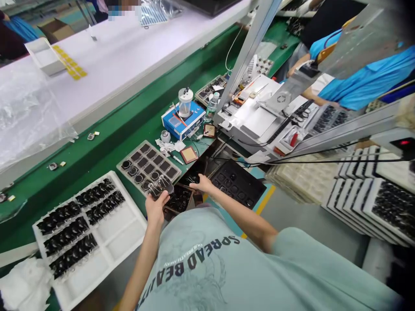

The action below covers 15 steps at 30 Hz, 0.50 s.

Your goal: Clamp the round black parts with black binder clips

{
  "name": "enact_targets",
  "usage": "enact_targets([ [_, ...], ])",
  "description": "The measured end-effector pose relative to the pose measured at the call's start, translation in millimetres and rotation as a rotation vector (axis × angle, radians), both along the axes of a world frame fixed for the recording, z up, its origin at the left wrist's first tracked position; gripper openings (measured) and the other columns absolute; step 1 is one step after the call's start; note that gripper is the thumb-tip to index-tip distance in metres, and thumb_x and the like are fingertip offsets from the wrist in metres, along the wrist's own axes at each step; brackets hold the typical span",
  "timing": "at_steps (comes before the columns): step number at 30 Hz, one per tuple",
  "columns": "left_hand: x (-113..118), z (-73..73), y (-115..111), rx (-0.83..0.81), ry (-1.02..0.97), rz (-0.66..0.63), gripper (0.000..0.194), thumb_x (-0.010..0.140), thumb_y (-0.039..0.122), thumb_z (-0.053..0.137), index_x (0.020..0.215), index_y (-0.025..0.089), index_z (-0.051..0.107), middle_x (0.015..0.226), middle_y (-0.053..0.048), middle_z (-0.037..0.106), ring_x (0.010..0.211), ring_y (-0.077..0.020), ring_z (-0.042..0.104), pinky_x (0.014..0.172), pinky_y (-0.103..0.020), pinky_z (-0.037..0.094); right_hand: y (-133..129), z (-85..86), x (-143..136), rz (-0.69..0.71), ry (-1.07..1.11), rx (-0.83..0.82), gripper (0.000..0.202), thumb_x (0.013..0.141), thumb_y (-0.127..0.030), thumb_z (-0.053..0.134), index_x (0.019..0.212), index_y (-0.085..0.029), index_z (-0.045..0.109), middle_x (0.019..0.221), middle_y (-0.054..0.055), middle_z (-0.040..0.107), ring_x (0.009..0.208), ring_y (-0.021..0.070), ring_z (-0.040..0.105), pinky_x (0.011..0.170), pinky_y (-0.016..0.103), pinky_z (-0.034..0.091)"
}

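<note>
The left hand [156, 208] grips a clear strip [161, 186] of small dark parts, fingers closed on its near end, held over the near corner of a dark cell tray [148, 166] on the green bench [106, 134]. Just right of that hand sits a brown box [179, 199] full of black parts; the right hand [202, 184] rests at the box's far rim, fingers curled down, and whether it grasps anything cannot be told. Right of the right hand lies a black tray [238, 183] with round recesses. Left of the left hand, a white tray [110, 235] carries rows of black parts. Beyond both hands stand a blue box [183, 122] with a clear cup [185, 102] on top, a water bottle [211, 108] and a white machine [256, 116]. Far right, white trays [372, 203] are stacked in rows. A co-worker in a blue shirt [366, 82] works beyond the machine
</note>
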<state>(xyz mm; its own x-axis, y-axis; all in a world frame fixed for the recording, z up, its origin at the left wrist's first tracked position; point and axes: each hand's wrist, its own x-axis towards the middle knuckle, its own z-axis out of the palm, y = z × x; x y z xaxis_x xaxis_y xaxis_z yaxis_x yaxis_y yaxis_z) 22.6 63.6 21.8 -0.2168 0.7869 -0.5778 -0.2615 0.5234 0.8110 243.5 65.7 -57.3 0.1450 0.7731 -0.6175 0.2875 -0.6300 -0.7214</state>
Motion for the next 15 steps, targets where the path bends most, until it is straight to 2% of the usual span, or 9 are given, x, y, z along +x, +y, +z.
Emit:
enact_targets([
  [1, 0.8, -0.1, -2.6, -0.013, 0.030, -0.040, 0.041, 0.058, 0.011, 0.088, 0.092, 0.018, 0.067, 0.082, 0.000, 0.069, 0.071, -0.0134, 0.066, 0.070, -0.030, 0.060, 3.6, 2.4, -1.9, -0.049, 0.049, 0.034, 0.056, 0.071, -0.052, 0.082, 0.112, -0.016, 0.067, 0.111, 0.015, 0.070, 0.100, 0.0260, 0.067, 0.081, 0.032, 0.053],
  [3, 2.6, -0.7, -8.3, -0.024, 0.082, -0.153, 0.051, 0.053, 0.013, 0.089, 0.099, 0.017, 0.067, 0.089, -0.003, 0.071, 0.075, -0.0159, 0.068, 0.068, -0.030, 0.060, 6.4, 13.6, -13.2, -0.065, 0.324, 0.057, 0.056, 0.076, -0.061, 0.075, 0.113, -0.020, 0.067, 0.117, 0.012, 0.069, 0.098, 0.0234, 0.068, 0.080, 0.032, 0.053],
  [5, 3.8, -2.4, -12.6, -0.001, 0.118, -0.274, 0.057, 0.050, 0.016, 0.090, 0.102, 0.017, 0.067, 0.098, -0.007, 0.072, 0.082, -0.0200, 0.069, 0.069, -0.032, 0.060, 5.3, 26.7, -30.6, 0.007, 0.650, 0.112, 0.058, 0.073, -0.068, 0.073, 0.105, -0.020, 0.070, 0.108, 0.009, 0.072, 0.089, 0.0210, 0.068, 0.076, 0.031, 0.052],
  [6, 4.0, -3.9, -13.5, 0.014, 0.133, -0.308, 0.057, 0.049, 0.018, 0.091, 0.102, 0.017, 0.068, 0.100, -0.008, 0.072, 0.085, -0.0220, 0.069, 0.070, -0.032, 0.060, 4.6, 31.6, -39.6, 0.029, 0.719, 0.165, 0.058, 0.069, -0.067, 0.077, 0.098, -0.018, 0.072, 0.101, 0.007, 0.073, 0.086, 0.0198, 0.067, 0.076, 0.030, 0.051],
  [9, 2.4, -8.0, -11.5, 0.017, 0.129, -0.333, 0.061, 0.049, 0.023, 0.091, 0.104, 0.018, 0.066, 0.105, -0.010, 0.071, 0.091, -0.0261, 0.070, 0.069, -0.035, 0.061, 6.6, 38.5, -58.5, -0.013, 0.685, 0.282, 0.056, 0.062, -0.067, 0.082, 0.079, -0.014, 0.074, 0.078, 0.004, 0.071, 0.073, 0.0167, 0.062, 0.076, 0.031, 0.048],
  [11, 0.0, -8.4, -9.1, 0.015, 0.103, -0.348, 0.063, 0.049, 0.026, 0.092, 0.106, 0.019, 0.065, 0.105, -0.009, 0.071, 0.091, -0.0266, 0.070, 0.069, -0.035, 0.061, 11.2, 42.2, -61.6, -0.072, 0.620, 0.322, 0.056, 0.061, -0.069, 0.080, 0.072, -0.014, 0.074, 0.072, 0.004, 0.070, 0.069, 0.0164, 0.060, 0.076, 0.032, 0.047],
  [13, -2.7, -7.1, -8.1, 0.007, 0.081, -0.367, 0.065, 0.048, 0.027, 0.092, 0.106, 0.019, 0.064, 0.101, -0.008, 0.071, 0.089, -0.0258, 0.070, 0.069, -0.035, 0.061, 16.5, 49.0, -58.4, -0.119, 0.592, 0.357, 0.057, 0.062, -0.071, 0.079, 0.070, -0.015, 0.074, 0.073, 0.004, 0.070, 0.071, 0.0171, 0.060, 0.077, 0.033, 0.048],
  [15, -4.5, -5.9, -8.7, -0.021, 0.066, -0.386, 0.066, 0.047, 0.028, 0.092, 0.106, 0.019, 0.064, 0.096, -0.007, 0.071, 0.086, -0.0255, 0.070, 0.068, -0.035, 0.060, 21.6, 58.6, -52.0, -0.127, 0.617, 0.346, 0.058, 0.061, -0.071, 0.080, 0.080, -0.016, 0.075, 0.078, 0.004, 0.070, 0.075, 0.0178, 0.061, 0.075, 0.031, 0.049],
])
